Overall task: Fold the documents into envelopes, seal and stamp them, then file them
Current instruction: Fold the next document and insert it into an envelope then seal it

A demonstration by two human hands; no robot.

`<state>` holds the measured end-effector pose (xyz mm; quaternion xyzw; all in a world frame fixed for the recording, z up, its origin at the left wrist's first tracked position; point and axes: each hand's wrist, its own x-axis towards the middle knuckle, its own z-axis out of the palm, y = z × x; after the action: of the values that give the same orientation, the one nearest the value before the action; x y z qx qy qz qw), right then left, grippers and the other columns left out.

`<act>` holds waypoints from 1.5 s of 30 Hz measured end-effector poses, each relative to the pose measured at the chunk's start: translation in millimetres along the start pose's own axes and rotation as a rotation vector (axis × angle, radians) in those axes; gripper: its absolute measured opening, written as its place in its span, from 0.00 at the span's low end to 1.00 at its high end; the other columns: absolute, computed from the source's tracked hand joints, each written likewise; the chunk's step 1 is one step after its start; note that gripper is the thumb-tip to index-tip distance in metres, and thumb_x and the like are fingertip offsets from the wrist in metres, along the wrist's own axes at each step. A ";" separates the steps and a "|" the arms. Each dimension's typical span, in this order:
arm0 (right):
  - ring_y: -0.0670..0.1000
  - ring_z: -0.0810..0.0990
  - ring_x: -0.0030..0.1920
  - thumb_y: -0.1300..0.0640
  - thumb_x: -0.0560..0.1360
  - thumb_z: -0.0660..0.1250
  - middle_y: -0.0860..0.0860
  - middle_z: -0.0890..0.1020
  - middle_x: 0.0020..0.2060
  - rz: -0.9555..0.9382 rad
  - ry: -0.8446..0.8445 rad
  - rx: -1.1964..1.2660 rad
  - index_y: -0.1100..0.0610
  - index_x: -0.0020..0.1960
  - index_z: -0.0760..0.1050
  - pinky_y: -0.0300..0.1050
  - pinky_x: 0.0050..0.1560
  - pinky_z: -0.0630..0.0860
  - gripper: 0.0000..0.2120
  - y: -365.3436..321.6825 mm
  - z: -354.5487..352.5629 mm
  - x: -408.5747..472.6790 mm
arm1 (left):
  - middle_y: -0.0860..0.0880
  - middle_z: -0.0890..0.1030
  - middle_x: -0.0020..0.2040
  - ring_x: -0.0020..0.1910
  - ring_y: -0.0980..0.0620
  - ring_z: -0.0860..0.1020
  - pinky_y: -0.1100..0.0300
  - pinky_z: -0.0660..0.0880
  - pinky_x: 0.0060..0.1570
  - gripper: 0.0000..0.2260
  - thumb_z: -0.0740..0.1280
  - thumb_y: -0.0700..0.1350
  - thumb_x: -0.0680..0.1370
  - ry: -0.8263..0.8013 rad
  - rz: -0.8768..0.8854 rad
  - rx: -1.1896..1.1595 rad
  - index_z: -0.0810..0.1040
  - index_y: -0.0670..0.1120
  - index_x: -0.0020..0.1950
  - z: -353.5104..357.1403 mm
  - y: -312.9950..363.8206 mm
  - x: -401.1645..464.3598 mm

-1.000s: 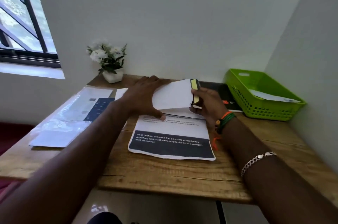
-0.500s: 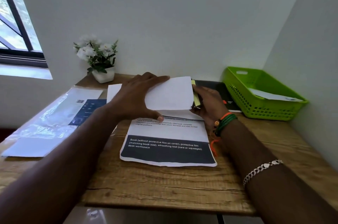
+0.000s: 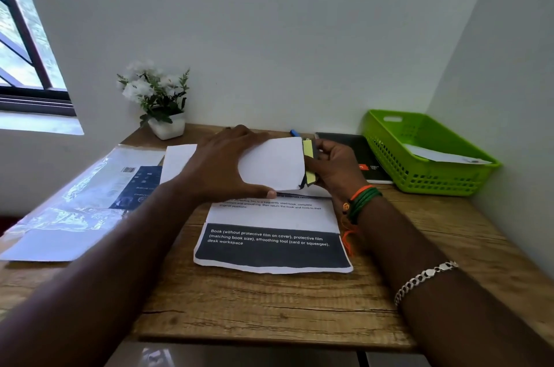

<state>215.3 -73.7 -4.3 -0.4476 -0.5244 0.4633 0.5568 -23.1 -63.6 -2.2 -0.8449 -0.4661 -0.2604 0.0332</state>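
wooden desk (image 3: 269,306); printed sheet (image 3: 272,235); green basket (image 3: 425,154); flower pot (image 3: 166,127); black notebook (image 3: 362,157)

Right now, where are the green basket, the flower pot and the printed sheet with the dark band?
green basket (image 3: 431,184): head view, on its front mesh wall.
flower pot (image 3: 166,128): head view, on the white pot's front face.
printed sheet (image 3: 271,217): head view, on the blank white strip above the dark band.

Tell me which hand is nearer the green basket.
Right. The right hand sits just left of the green basket, beside the notebook; the left hand is farther left, holding the envelope.
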 end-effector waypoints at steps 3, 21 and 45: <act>0.50 0.85 0.36 0.69 0.72 0.74 0.53 0.87 0.39 -0.045 -0.017 -0.054 0.63 0.54 0.80 0.45 0.31 0.82 0.12 2.0 2.9 -0.6 | 0.58 0.73 0.68 0.66 0.54 0.71 0.47 0.67 0.68 0.46 0.68 0.79 0.61 0.001 0.015 0.054 0.66 0.62 0.75 3.6 3.3 0.8; 0.41 0.84 0.41 0.66 0.68 0.79 0.49 0.85 0.42 -0.265 -0.030 -0.386 0.58 0.56 0.81 0.40 0.43 0.82 0.18 16.5 -8.2 13.7 | 0.60 0.77 0.66 0.64 0.54 0.75 0.49 0.68 0.64 0.41 0.72 0.71 0.62 0.046 0.031 0.081 0.69 0.61 0.73 0.1 3.7 1.3; 0.44 0.78 0.41 0.64 0.74 0.73 0.49 0.83 0.41 -0.212 0.062 -0.652 0.50 0.42 0.81 0.42 0.46 0.73 0.09 3.2 -61.8 22.9 | 0.56 0.73 0.71 0.67 0.48 0.72 0.41 0.63 0.71 0.51 0.72 0.76 0.59 0.048 -0.101 0.163 0.62 0.61 0.78 -13.9 -21.6 -3.1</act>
<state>277.3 -51.4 -6.6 -0.5587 -0.6715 0.1971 0.4451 -47.5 -57.9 4.3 -0.8083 -0.5269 -0.2429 0.0998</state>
